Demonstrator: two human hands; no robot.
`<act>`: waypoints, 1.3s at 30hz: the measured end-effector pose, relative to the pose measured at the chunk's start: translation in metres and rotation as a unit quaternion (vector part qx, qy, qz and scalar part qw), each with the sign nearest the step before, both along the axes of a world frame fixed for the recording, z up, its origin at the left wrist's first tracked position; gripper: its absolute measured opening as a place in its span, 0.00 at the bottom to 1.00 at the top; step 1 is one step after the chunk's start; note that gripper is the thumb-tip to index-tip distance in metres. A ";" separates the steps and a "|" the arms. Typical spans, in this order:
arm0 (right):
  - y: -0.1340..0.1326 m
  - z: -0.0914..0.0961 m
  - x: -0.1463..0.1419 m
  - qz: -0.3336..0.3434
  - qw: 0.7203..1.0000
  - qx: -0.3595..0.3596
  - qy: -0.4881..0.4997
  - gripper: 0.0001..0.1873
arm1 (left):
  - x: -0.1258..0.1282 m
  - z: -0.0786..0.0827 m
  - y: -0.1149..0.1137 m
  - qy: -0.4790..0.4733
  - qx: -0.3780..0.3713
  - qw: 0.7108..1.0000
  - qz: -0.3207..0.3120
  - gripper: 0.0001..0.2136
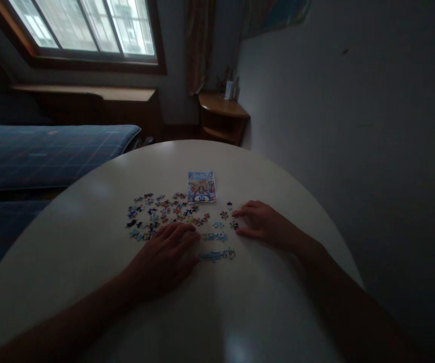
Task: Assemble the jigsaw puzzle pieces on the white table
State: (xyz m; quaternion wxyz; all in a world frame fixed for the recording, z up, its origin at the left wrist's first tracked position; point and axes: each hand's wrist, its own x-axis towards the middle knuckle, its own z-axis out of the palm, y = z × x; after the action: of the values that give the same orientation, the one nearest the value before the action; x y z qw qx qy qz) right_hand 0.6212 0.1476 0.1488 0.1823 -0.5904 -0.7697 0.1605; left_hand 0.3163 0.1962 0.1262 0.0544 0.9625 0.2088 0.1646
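My left hand [172, 249] lies low over the table, fingers stretched out and thumb apart. Its fingertips reach a short joined row of light-blue puzzle pieces [217, 236], and its thumb is by the left end of a longer joined strip of puzzle pieces [217, 255]. Beyond that hand spreads a heap of loose jigsaw pieces [164, 204], partly hidden by it. On the right, my right hand [260, 222] rests with thumb and fingers apart. Its fingertips are at a few loose puzzle pieces [234, 225]; a single light-blue piece [218, 225] lies left of them.
A colourful printed picture sheet or packet [202, 187] lies behind the pieces on the round white table [100, 242]. A bed with a blue plaid cover [51, 151] stands left. A wooden corner shelf [223, 103] is beyond, and a wall [353, 141] runs along the right.
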 end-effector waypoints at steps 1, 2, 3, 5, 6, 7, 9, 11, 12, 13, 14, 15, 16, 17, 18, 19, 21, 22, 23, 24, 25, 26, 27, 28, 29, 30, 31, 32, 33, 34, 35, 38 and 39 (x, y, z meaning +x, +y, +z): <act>0.001 -0.001 0.000 0.001 1.000 0.000 0.000 0.18 | -0.004 0.001 0.004 -0.004 0.001 1.000 0.003 0.13; 0.002 -0.003 0.001 0.002 1.000 0.002 0.001 0.17 | -0.008 0.003 0.009 -0.004 0.003 1.000 -0.001 0.10; 0.002 -0.005 0.002 0.003 1.000 0.004 0.002 0.16 | -0.013 0.004 0.014 -0.003 0.004 1.000 -0.001 0.09; 0.004 -0.008 0.005 0.005 1.000 0.013 0.006 0.15 | -0.021 0.005 0.024 -0.005 0.006 1.000 0.006 0.08; 0.005 -0.009 0.006 0.005 1.000 0.018 0.009 0.15 | -0.024 0.005 0.028 -0.002 0.006 1.000 0.006 0.09; 0.005 -0.010 0.006 0.006 1.000 0.025 0.011 0.15 | -0.027 0.005 0.032 -0.001 0.005 1.000 0.005 0.09; 0.005 -0.011 0.004 0.006 0.999 0.037 0.014 0.16 | -0.030 0.004 0.039 -0.001 0.001 1.000 0.001 0.09; 0.004 -0.011 -0.001 0.013 0.998 0.052 0.017 0.16 | -0.031 0.003 0.042 -0.004 -0.001 1.000 -0.003 0.09; 0.004 -0.011 -0.004 0.020 0.998 0.060 0.020 0.16 | -0.031 0.002 0.042 -0.008 0.001 1.000 -0.005 0.09; 0.003 -0.011 -0.008 0.031 0.997 0.069 0.024 0.16 | -0.030 0.002 0.042 -0.013 0.003 1.000 -0.005 0.09; 0.003 -0.011 -0.012 0.043 0.996 0.077 0.028 0.16 | -0.029 0.001 0.042 -0.017 0.007 1.000 -0.004 0.09; 0.002 -0.012 -0.015 0.055 0.994 0.084 0.031 0.16 | -0.028 0.001 0.041 -0.023 0.010 1.000 -0.002 0.09; 0.002 -0.013 -0.019 0.066 0.993 0.091 0.033 0.16 | -0.026 0.001 0.040 -0.028 0.012 1.000 -0.003 0.09; 0.002 -0.013 -0.021 0.076 0.992 0.093 0.033 0.16 | -0.024 0.000 0.038 -0.029 0.013 0.999 -0.007 0.10; 0.001 -0.014 -0.024 0.083 0.992 0.094 0.031 0.16 | -0.023 0.000 0.037 -0.028 0.012 0.999 -0.014 0.10; 0.001 -0.014 -0.026 0.087 0.992 0.092 0.029 0.16 | -0.021 -0.001 0.037 -0.026 0.011 0.999 -0.021 0.11; 0.001 -0.015 -0.028 0.091 0.992 0.086 0.021 0.16 | -0.019 -0.002 0.035 -0.022 0.010 0.999 -0.033 0.11; 0.000 -0.014 -0.028 0.091 0.992 0.085 0.018 0.17 | -0.018 -0.002 0.034 -0.019 0.010 0.999 -0.039 0.12; 0.000 -0.014 -0.028 0.090 0.992 0.084 0.016 0.17 | -0.017 -0.002 0.034 -0.017 0.010 0.999 -0.046 0.12; 0.000 -0.014 -0.028 0.092 0.992 0.085 0.014 0.17 | -0.017 -0.002 0.033 -0.012 0.010 0.998 -0.054 0.13; 0.000 -0.014 -0.027 0.096 0.991 0.088 0.013 0.17 | -0.016 -0.002 0.032 -0.004 0.010 0.998 -0.061 0.14; 0.000 -0.014 -0.027 0.101 0.991 0.091 0.011 0.16 | -0.015 -0.002 0.031 0.006 0.009 0.998 -0.068 0.16; 0.000 -0.014 -0.027 0.109 0.990 0.095 0.009 0.16 | -0.015 -0.002 0.030 0.018 0.009 0.997 -0.073 0.17; 0.000 -0.015 -0.027 0.119 0.988 0.097 0.007 0.15 | -0.014 -0.001 0.030 0.030 0.008 0.997 -0.073 0.18; 0.001 -0.016 -0.027 0.130 0.986 0.100 0.005 0.14 | -0.013 -0.001 0.029 0.041 0.007 0.997 -0.072 0.19; 0.001 -0.016 -0.027 0.139 0.985 0.104 0.005 0.13 | -0.012 -0.001 0.028 0.048 0.005 0.997 -0.068 0.20; 0.001 -0.017 -0.028 0.147 0.983 0.106 0.004 0.12 | -0.012 -0.001 0.028 0.050 0.003 0.997 -0.063 0.20; 0.001 -0.018 -0.029 0.154 0.982 0.108 0.004 0.11 | -0.011 0.000 0.028 0.049 0.002 0.997 -0.060 0.20; 0.001 -0.018 -0.029 0.158 0.981 0.109 0.004 0.11 | -0.012 0.000 0.029 0.043 0.001 0.997 -0.061 0.21; 0.001 -0.018 -0.030 0.161 0.981 0.111 0.004 0.10 | -0.013 0.000 0.030 0.034 0.001 0.997 -0.064 0.20; 0.001 -0.019 -0.030 0.162 0.981 0.111 0.004 0.10 | -0.015 0.001 0.032 0.024 0.000 0.997 -0.068 0.20; 0.002 -0.019 -0.030 0.167 0.979 0.116 0.005 0.10 | -0.022 0.003 0.039 -0.008 -0.014 0.997 -0.072 0.17; 0.002 -0.019 -0.030 0.168 0.979 0.119 0.007 0.11 | -0.025 0.004 0.041 -0.017 -0.022 0.997 -0.071 0.16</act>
State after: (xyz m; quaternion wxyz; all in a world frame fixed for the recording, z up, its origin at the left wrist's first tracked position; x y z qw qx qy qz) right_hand 0.5913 0.1496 0.1296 0.2267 -0.4256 -0.8703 0.1001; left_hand 0.2913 0.2374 0.1304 0.0902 0.9707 0.1422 0.1717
